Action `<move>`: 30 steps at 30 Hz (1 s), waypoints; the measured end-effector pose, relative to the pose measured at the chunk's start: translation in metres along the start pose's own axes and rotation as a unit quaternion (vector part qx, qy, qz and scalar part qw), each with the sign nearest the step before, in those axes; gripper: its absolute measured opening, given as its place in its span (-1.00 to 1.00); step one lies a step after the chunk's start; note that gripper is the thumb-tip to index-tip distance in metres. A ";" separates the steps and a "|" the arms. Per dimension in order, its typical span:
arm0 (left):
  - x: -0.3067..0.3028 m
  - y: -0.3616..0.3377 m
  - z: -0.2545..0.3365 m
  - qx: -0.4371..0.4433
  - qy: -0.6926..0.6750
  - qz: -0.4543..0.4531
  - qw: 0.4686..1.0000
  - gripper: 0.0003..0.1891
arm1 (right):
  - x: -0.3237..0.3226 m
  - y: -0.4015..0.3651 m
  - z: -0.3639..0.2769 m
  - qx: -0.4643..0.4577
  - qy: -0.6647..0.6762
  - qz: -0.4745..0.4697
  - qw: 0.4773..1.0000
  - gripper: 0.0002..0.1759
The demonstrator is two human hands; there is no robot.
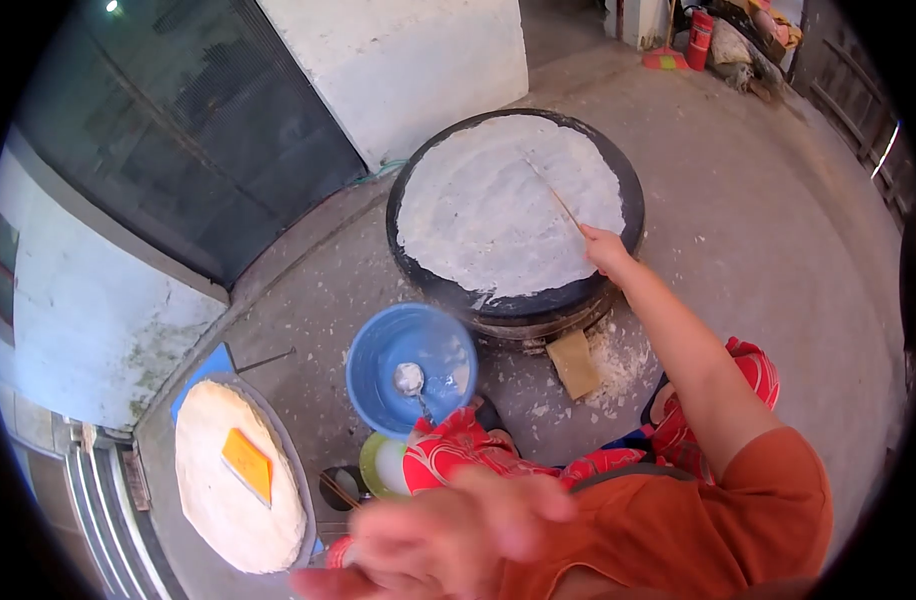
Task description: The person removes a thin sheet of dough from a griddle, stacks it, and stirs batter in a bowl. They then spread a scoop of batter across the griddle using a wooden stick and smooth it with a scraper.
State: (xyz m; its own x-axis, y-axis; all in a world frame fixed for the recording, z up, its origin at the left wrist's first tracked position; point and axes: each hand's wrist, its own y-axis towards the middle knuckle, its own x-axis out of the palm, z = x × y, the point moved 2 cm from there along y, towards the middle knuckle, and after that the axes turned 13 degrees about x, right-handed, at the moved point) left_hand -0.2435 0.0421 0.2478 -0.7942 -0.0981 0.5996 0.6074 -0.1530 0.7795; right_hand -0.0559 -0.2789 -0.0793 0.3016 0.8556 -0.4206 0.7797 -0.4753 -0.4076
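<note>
My right hand (605,250) is closed around the near end of a thin wooden stick (558,197). The stick reaches over a large round black griddle (633,190), its far end at the pale sheet of batter (498,215) covering most of the surface; whether it touches cannot be made out. Close to the camera, my left hand (448,530) is slightly blurred, with fingers apart and nothing in it. Beyond that hand stands a blue basin (363,375) holding a batter-coated ladle (409,378).
A stack of pale flatbreads (218,480) lies at lower left under an orange-yellow scraper (248,465). A green bowl (383,465) sits by my knee. A tan pad (573,365) rests against the griddle base among crumbs. Farther back are a broom (665,59) and a fire extinguisher (699,40).
</note>
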 end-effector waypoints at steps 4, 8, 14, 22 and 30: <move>-0.007 -0.006 0.039 0.136 0.124 0.141 0.973 -0.44 | 0.009 -0.030 -0.015 -0.139 -0.226 0.100 0.959 -0.63; -0.015 -0.003 0.062 0.252 0.181 0.181 0.933 -0.48 | -0.010 -0.061 -0.038 0.171 0.090 -0.079 0.978 -0.65; -0.021 -0.011 0.085 0.313 0.246 0.154 0.904 -0.49 | -0.025 -0.098 -0.035 0.059 -0.014 -0.146 0.987 -0.65; -0.022 -0.013 0.084 0.307 0.247 0.136 0.909 -0.50 | -0.045 -0.070 -0.010 0.129 0.206 -0.106 0.964 -0.56; -0.023 -0.013 0.085 0.307 0.239 0.135 0.911 -0.52 | -0.027 -0.045 -0.028 0.121 0.109 -0.051 0.985 -0.61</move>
State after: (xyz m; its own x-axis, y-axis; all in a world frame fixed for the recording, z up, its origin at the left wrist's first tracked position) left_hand -0.2317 0.1302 0.2398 -0.4417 -0.4903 0.7514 0.5589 0.5048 0.6579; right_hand -0.0840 -0.2749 -0.0274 0.3590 0.9130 -0.1936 0.6666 -0.3961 -0.6315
